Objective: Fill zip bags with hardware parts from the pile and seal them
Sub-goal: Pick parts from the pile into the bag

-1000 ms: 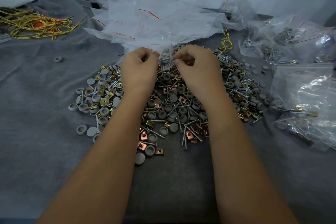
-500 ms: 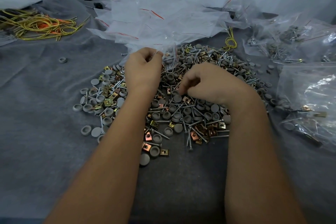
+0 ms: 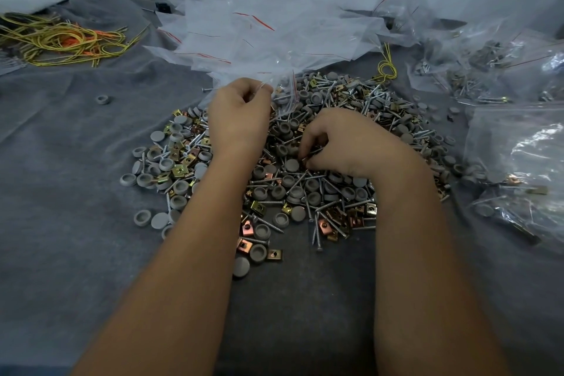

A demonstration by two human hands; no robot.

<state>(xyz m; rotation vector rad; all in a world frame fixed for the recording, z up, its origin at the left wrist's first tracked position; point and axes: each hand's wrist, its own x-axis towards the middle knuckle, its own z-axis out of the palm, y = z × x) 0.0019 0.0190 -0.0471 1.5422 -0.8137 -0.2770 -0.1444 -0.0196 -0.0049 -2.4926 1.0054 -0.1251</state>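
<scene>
Dropping away from the bag mouth it was working a second ago, the right hand (image 3: 345,143) now sits low on the pile of hardware parts (image 3: 293,180), while the left hand (image 3: 241,113) has kept its place at the pile's far edge. Nearest the viewer, the pile thins into loose grey caps (image 3: 258,252), brass clip nuts (image 3: 274,254) and screws (image 3: 314,232) on the grey cloth (image 3: 76,223). Toward the pile's middle the right hand's fingers are curled down with thumb and fingertips (image 3: 305,153) closed on something small; it looks like a screw or a clip nut, but which cannot be told. Beyond it, the left hand's fingers are curled and pinch one lip of a clear zip bag (image 3: 282,91), which hangs just beyond the knuckles with its red-lined mouth pointing down at the pile. The relation that matters: the bag mouth lies beyond and to the left of the right hand's fingertips, near but not touching, so the picked part would probably travel up and away from the viewer to reach it, and the right hand is the free one to carry it. Farther still, past the pile, lies a heap of empty zip bags (image 3: 274,24); filled bags (image 3: 518,162) lie off the pile's right side, and yellow wire ties (image 3: 61,40) lie well off to its far left.
</scene>
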